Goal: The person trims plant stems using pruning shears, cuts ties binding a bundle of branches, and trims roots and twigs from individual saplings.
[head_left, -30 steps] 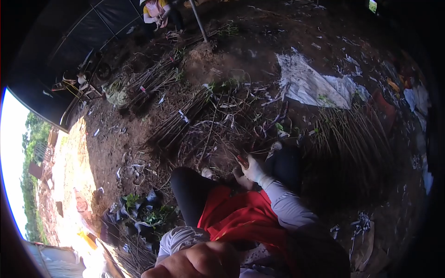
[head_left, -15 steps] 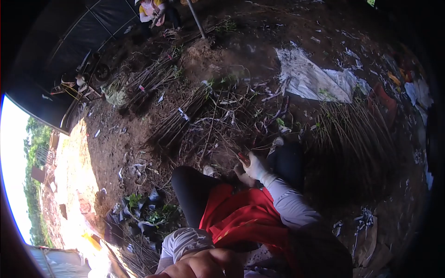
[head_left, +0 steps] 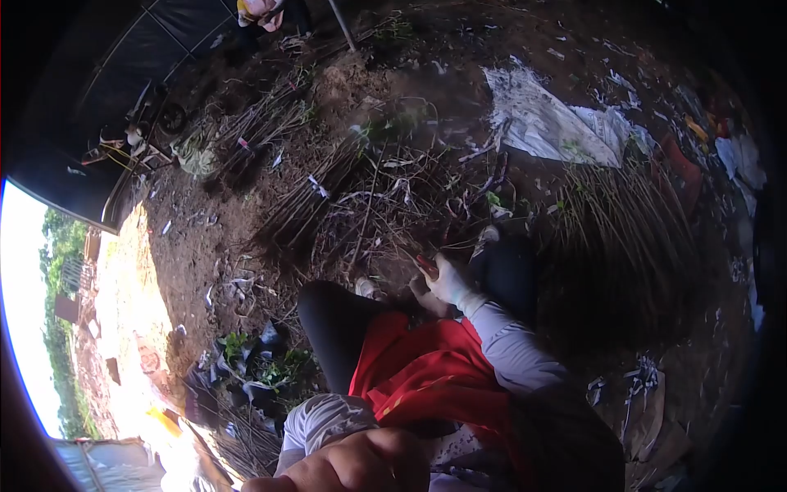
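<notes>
Right hand [head_left: 449, 280], pale, with a light cuff at the wrist: fingers were closed around a small red-orange object [head_left: 427, 266] of elongated form; its full shape was hidden by the grip. Position: between the knees, just above the lap, in front of a tangle of thin brown twigs [head_left: 385, 209] on the soil.

Left hand [head_left: 352, 469]: raised close to the camera, at the lower edge of view, fingers bent and knuckles showing; whether it held anything could not be told.

Clothing: long grey sleeves [head_left: 516, 344], dark trousers [head_left: 332, 328], bright red cloth [head_left: 434, 365] across the lap.

Ground ahead, left of centre: a bundle of slender brown sticks [head_left: 299, 215], bound with a white strip [head_left: 318, 187]; beyond it, a further stick bundle [head_left: 266, 119] with a pink tie, beside a pale green crumpled sack [head_left: 195, 157].

Right side: a broad spread of thin brown stems [head_left: 627, 217], its upper ends by a torn white plastic sheet [head_left: 545, 123].

Near the left knee: black plastic pieces with green leaves [head_left: 266, 365].

Far edge: a slim metal pole [head_left: 342, 25] and another person [head_left: 261, 12], partly cut off.
</notes>
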Demonstrator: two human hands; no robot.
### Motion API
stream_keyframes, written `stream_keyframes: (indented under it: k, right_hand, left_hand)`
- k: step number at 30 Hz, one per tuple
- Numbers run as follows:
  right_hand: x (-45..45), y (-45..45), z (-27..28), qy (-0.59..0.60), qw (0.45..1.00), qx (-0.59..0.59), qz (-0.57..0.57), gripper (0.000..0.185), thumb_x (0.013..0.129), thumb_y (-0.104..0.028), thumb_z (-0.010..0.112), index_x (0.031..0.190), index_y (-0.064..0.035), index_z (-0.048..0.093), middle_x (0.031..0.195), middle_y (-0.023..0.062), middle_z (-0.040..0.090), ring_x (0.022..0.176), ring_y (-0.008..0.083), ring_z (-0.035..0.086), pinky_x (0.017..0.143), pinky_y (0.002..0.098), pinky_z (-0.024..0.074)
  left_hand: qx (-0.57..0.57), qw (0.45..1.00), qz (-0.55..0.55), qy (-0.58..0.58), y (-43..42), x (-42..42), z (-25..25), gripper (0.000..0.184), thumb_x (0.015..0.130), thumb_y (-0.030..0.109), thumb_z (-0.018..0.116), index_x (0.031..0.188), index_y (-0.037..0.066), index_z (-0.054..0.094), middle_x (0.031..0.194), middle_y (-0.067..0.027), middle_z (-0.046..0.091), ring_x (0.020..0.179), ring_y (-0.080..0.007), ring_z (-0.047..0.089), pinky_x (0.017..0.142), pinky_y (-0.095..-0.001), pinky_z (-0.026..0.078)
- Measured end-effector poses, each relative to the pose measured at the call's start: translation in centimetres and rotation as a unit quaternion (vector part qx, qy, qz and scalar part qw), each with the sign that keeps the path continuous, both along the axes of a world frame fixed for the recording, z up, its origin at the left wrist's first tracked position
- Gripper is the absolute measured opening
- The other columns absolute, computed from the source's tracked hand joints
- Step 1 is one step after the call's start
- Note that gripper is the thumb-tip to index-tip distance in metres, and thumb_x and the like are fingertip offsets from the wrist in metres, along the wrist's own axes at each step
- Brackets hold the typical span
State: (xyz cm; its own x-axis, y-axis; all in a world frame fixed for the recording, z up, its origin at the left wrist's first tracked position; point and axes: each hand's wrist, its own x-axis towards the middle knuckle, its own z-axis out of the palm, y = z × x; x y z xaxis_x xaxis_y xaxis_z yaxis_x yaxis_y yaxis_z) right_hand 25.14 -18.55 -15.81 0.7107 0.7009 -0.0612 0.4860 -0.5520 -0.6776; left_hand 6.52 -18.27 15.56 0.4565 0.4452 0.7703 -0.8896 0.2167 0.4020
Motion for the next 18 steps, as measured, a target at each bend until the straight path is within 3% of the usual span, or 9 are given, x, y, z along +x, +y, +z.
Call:
stream_keyframes:
  k: [3,13,16,18]
  right_hand:
    - [0.0,0.0,0.5,0.009,1.0,-0.011,0.002,0.03,0.078,-0.033,0.062,0.088,-0.0059,0.055,0.074,0.0181,0.063,0.07,0.0372,0.062,0.06,0.0451,0.0471]
    - [0.2,0.1,-1.0,0.039,0.999,-0.02,0.0,0.028,0.079,-0.032,0.062,0.089,-0.0064,0.054,0.076,0.0183,0.063,0.072,0.0372,0.062,0.06,0.0447,0.0472]
    - [0.1,0.1,-1.0,0.016,1.0,-0.018,0.002,0.03,0.079,-0.034,0.062,0.088,-0.0064,0.054,0.075,0.018,0.063,0.072,0.0372,0.062,0.061,0.0454,0.0473]
    - [0.2,0.0,-0.8,0.013,1.0,-0.026,0.004,0.031,0.079,-0.034,0.062,0.089,-0.006,0.053,0.075,0.0181,0.063,0.072,0.0375,0.062,0.061,0.0459,0.0472]
  left_hand:
    - [-0.019,0.997,-0.012,0.067,-0.1,-0.2,2.0,0.007,0.089,0.013,0.047,0.093,0.009,0.049,0.075,-0.0043,0.05,0.063,-0.0151,0.04,0.064,-0.0352,0.032]
    - [0.075,0.995,-0.063,0.019,1.0,1.1,0.9,0.043,0.084,-0.002,0.049,0.124,0.01,0.041,0.086,-0.0011,0.057,0.073,-0.0135,0.056,0.069,-0.0292,0.044]
    - [-0.039,0.995,-0.053,0.069,-0.1,1.1,2.6,0.015,0.089,0.011,0.047,0.103,0.009,0.052,0.085,-0.004,0.057,0.07,-0.0123,0.05,0.065,-0.0274,0.037]
    - [-0.027,0.996,-0.05,0.07,-0.1,0.9,2.5,0.017,0.089,0.01,0.047,0.105,0.01,0.052,0.084,-0.0025,0.057,0.073,-0.0112,0.049,0.065,-0.0269,0.037]
